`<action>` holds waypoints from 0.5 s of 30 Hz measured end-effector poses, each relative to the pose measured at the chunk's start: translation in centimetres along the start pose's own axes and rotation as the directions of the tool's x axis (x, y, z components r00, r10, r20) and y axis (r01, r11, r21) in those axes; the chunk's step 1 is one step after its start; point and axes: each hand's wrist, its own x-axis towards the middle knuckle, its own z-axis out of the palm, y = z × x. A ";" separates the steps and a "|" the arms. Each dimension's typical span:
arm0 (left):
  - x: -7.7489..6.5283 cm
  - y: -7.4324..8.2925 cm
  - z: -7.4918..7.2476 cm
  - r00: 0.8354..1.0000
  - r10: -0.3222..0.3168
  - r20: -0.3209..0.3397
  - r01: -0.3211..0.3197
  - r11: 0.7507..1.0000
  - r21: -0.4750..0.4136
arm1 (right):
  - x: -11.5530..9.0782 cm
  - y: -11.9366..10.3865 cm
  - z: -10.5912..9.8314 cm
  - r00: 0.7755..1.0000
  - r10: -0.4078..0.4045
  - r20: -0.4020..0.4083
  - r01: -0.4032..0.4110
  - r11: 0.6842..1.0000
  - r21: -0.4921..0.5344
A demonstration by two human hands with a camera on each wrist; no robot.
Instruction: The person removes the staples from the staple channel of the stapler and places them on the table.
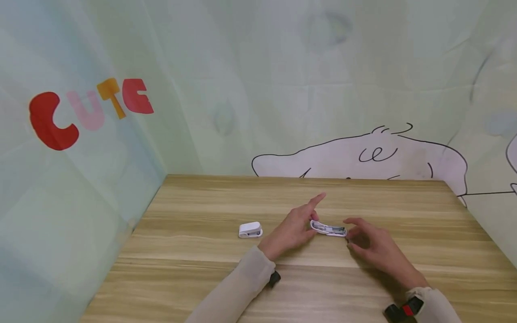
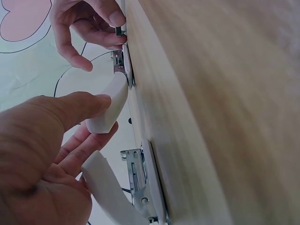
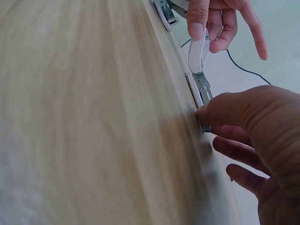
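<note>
A white stapler (image 1: 329,229) lies opened out on the wooden table, its metal tray showing. My left hand (image 1: 291,228) pinches its raised white cover (image 2: 112,101) between thumb and fingers, with the index finger stretched away. At the stapler's other end, my right hand (image 1: 377,246) pinches a small dark ridged metal piece (image 3: 205,128) that looks like a short strip of staples. The right thumb hides part of this piece and of the tray. Left of my left hand stands a second white stapler (image 1: 250,229), with its metal inside (image 2: 139,180) visible from the side.
The wood-grain table (image 1: 194,255) reaches back to a printed cloth backdrop (image 1: 226,89) with coloured letters and a line drawing. Cloth also rises along the table's left side. A dark strapped device (image 1: 404,309) sits on my right wrist.
</note>
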 end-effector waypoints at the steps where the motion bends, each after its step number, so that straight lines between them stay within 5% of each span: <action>1: 0.0 0.0 0.0 1.000 -0.002 0.001 0.002 1.000 -0.001 | 0.0 0.0 0.0 1.000 0.000 0.001 0.000 1.000 -0.001; 15: 0.0 0.0 0.0 1.000 -0.002 0.011 0.002 1.000 -0.009 | 0.2 -0.6 -0.4 0.999 0.014 -0.047 -0.013 1.000 0.007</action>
